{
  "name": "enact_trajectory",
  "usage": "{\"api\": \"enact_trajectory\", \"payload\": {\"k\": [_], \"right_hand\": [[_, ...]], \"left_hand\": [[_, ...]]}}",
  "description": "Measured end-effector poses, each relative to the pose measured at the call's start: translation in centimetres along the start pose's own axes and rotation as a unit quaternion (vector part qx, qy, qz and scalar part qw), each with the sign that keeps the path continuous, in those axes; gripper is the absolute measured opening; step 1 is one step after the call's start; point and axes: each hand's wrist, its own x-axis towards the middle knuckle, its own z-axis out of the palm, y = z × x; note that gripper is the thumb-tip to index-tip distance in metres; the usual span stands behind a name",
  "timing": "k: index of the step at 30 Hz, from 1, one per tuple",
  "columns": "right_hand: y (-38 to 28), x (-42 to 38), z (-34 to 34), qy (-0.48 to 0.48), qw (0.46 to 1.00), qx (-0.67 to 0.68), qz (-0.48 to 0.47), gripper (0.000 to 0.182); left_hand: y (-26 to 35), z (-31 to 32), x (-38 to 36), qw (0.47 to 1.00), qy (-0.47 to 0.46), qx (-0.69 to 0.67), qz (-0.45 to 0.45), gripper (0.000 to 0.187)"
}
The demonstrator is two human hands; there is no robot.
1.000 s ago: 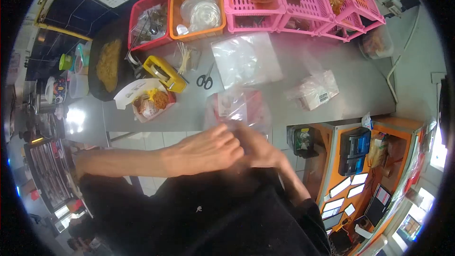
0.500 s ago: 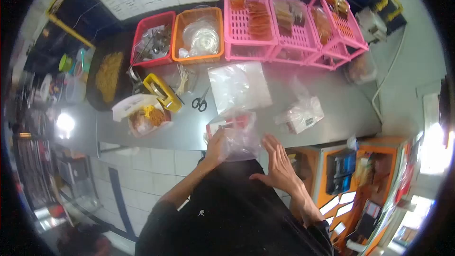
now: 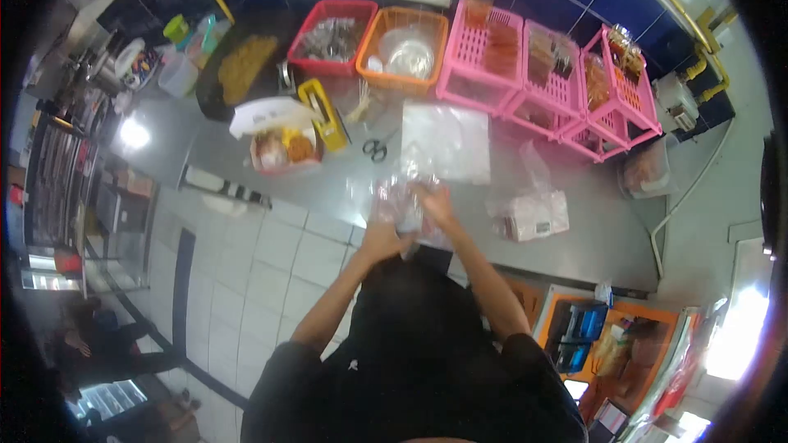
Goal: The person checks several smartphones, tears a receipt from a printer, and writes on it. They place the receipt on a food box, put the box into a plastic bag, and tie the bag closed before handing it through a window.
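Observation:
At the steel counter's front edge, a clear plastic bag (image 3: pixel 399 198) with something white and red inside is between my two hands. My left hand (image 3: pixel 384 242) is closed on the bag's near left side. My right hand (image 3: pixel 435 203) reaches over the right side with its fingers bent onto the plastic; the fingertips are partly hidden by glare. Just beyond the bag lies a stack of clear plastic sheets or bags (image 3: pixel 447 139), with black-handled scissors (image 3: pixel 376 148) to its left. An open white food box (image 3: pixel 283 166) with rice and toppings sits farther left.
A yellow tape dispenser (image 3: pixel 325 119) stands beside the food box. Along the back are a red basket (image 3: pixel 300 59), an orange basket (image 3: pixel 371 76) and pink racks (image 3: pixel 484 97) with packets. A plastic-wrapped white pack (image 3: pixel 535 215) lies right. A person (image 3: pixel 98 344) is at lower left.
My right hand has moved from open beside the bag onto its right side. My left hand still grips the bag. The camera view has shifted, moving the counter things within the picture.

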Motion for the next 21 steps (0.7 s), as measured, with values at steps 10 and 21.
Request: {"api": "enact_trajectory", "payload": {"k": [10, 21], "right_hand": [[-2.9, -1.9, -2.8, -0.161, 0.937, -0.184, -0.249, 0.058], [-0.2, -0.7, 2.5, 0.050, 0.964, -0.262, -0.004, 0.035]], "left_hand": [[-3.4, -1.6, 1.4, 0.994, 0.088, -0.033, -0.062, 0.042], [2.9, 3.5, -0.8, 0.994, 0.089, -0.065, -0.029, 0.074]]}}
